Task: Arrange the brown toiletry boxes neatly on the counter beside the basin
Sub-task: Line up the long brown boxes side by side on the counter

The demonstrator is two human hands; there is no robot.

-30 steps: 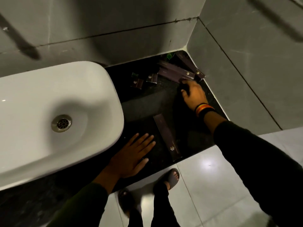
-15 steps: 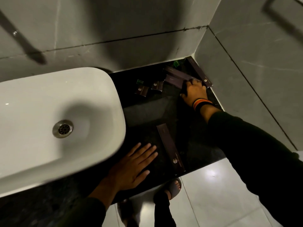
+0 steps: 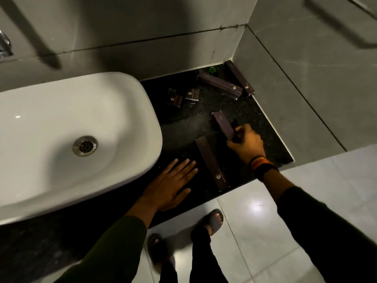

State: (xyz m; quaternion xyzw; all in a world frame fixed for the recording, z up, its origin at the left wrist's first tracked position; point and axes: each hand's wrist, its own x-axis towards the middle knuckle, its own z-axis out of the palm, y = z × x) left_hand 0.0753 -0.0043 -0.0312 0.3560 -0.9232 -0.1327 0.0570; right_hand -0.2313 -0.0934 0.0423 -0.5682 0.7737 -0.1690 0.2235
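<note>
My right hand [image 3: 245, 143] grips the near end of a long brown toiletry box [image 3: 222, 125], held just above the dark counter [image 3: 261, 127]. Beside it, to the left, another long brown box [image 3: 212, 163] lies flat near the counter's front edge. My left hand [image 3: 173, 185] rests flat, fingers spread, on the counter between that box and the white basin [image 3: 71, 139]. In the back corner lie two more long brown boxes [image 3: 221, 84] [image 3: 240, 78], askew. Two small brown boxes [image 3: 175, 100] [image 3: 192, 94] sit closer to the basin.
Grey tiled walls [image 3: 306, 68] close the counter at the back and right. A small green item [image 3: 213, 70] lies in the back corner. A tap [image 3: 5, 46] shows at the far left. Below are pale floor tiles [image 3: 265, 231] and my sandalled feet.
My right hand took hold of a long brown box in the back corner and carried it toward the front, next to the box lying by my left hand. My left hand stayed put.
</note>
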